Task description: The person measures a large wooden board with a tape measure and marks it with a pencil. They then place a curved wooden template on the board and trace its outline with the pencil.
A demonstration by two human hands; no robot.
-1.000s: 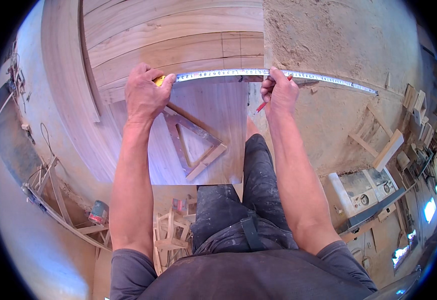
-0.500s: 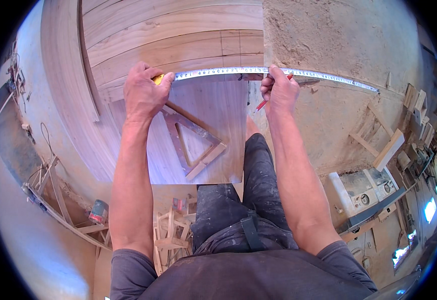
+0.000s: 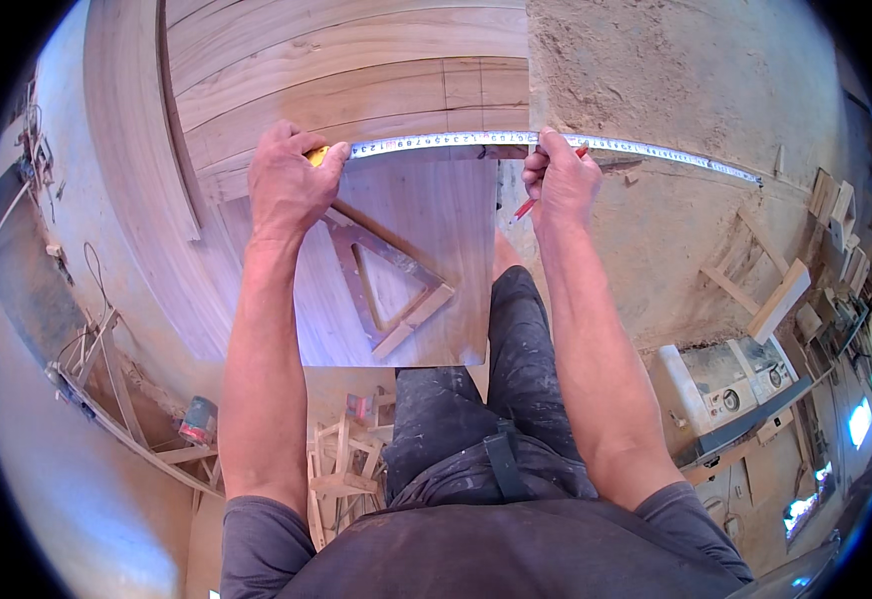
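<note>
My left hand is closed around the yellow case of a tape measure. Its white blade stretches to the right across the panel's edge, and the free end hangs out beyond the wood. My right hand pinches the blade near the right edge of the boards, with a red pencil also held among its fingers. Below the tape, a triangular wooden set square lies on a smooth wooden panel. Wide joined boards lie on the far side of the tape; two pencil-like lines cross one of them.
A long narrow board lies at the left. On the floor are a wooden frame by my legs, a can at lower left, a dusty two-burner stove at right, and wood offcuts near it. Sawdust covers the ground.
Almost nothing differs. The whole view has shifted very slightly; both hands keep their hold on the tape measure, and the pencil stays in the right hand.
</note>
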